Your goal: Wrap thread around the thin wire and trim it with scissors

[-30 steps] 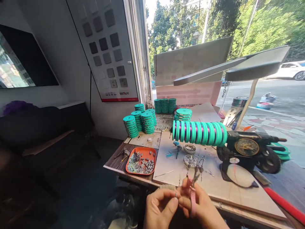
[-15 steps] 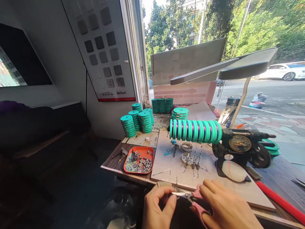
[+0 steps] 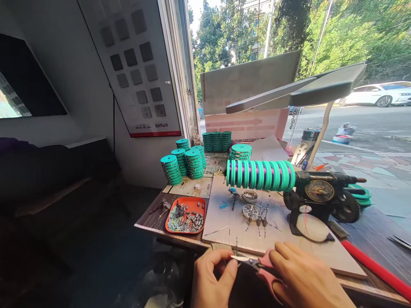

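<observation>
Clasping scissors (image 3: 253,262) near board edge (image 3: 257,251), right grip (image 3: 297,267) faces left grip (image 3: 210,278) pinching something unclear.

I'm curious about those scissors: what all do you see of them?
The scissors have pink, plastic-looking handles and silvery, metal-looking blades. They lie roughly sideways near the front edge of the pale board, tips toward the left hand. The right hand holds the handles, which stand apart and are partly hidden by it. The tips come right up to the left thumb and forefinger; whether they touch is unclear.
</observation>
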`<action>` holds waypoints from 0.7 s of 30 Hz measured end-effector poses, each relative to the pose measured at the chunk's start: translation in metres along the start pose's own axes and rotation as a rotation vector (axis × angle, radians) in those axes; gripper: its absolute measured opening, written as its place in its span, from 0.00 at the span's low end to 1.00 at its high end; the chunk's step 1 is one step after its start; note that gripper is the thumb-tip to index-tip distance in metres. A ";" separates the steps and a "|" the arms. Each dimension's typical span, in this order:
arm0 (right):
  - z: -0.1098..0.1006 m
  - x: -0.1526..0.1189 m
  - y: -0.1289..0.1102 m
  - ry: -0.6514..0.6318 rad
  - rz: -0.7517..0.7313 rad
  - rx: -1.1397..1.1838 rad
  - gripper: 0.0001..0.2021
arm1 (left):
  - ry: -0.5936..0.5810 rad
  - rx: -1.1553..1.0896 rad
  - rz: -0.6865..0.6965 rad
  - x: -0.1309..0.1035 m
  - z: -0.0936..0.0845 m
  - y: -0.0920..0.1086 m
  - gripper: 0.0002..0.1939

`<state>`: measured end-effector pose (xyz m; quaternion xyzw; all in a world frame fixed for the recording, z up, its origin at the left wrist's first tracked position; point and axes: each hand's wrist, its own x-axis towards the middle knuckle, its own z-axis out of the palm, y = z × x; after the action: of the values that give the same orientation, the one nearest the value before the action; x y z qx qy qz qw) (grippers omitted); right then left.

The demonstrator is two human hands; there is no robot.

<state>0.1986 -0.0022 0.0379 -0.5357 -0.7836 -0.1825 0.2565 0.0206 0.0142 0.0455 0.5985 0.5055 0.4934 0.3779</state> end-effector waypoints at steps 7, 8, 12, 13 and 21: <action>0.000 0.001 -0.001 0.004 -0.002 -0.014 0.05 | 0.014 0.081 0.028 0.000 0.001 0.002 0.06; 0.000 0.001 -0.002 0.012 -0.005 -0.021 0.05 | 0.007 0.085 0.030 0.000 0.001 0.003 0.06; 0.002 0.000 -0.001 0.040 -0.017 -0.075 0.04 | -0.006 0.089 0.039 0.001 0.002 0.005 0.06; 0.002 0.000 -0.001 0.045 -0.019 -0.091 0.04 | -0.006 0.089 0.040 0.002 0.003 0.006 0.06; 0.002 0.001 0.000 0.167 -0.017 -0.069 0.11 | 0.009 0.121 0.085 0.000 0.004 0.000 0.08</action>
<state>0.1977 -0.0003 0.0365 -0.5204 -0.7571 -0.2557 0.3009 0.0241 0.0143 0.0447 0.6390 0.5100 0.4802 0.3177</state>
